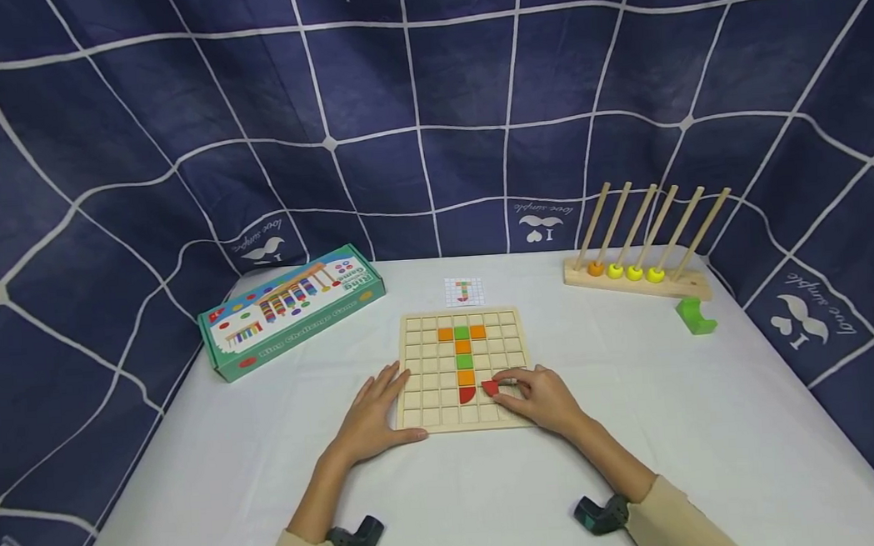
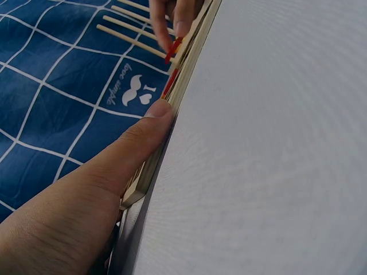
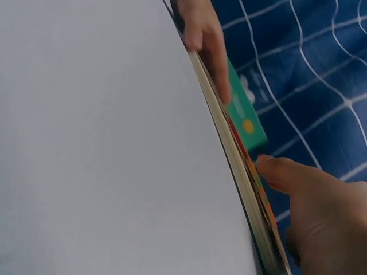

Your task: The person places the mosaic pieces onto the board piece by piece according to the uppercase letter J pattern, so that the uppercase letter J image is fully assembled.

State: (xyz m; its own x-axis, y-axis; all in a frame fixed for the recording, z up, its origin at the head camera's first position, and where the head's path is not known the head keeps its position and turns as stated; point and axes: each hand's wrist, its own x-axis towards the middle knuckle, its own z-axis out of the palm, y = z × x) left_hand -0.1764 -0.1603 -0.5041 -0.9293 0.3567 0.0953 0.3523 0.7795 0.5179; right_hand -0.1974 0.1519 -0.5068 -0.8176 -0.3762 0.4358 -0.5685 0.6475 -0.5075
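Note:
A wooden grid board (image 1: 431,419) lies flat on the white table. Orange and green square tiles (image 1: 464,361) form a T shape on it, with a red quarter-round tile (image 1: 467,395) at the foot of the stem. My right hand (image 1: 546,398) pinches a second red tile (image 1: 490,388) between thumb and fingers, just right of the first one. Along the board's left side rests my left hand (image 1: 370,415), fingers extended and thumb at the near edge. In the left wrist view the left thumb (image 2: 137,134) touches the board's rim.
Behind the board lies a small pattern card (image 1: 464,292). A green game box (image 1: 292,311) stands at the back left. At the back right is a wooden peg rack (image 1: 636,282) with orange and yellow beads, beside a green curved piece (image 1: 696,316).

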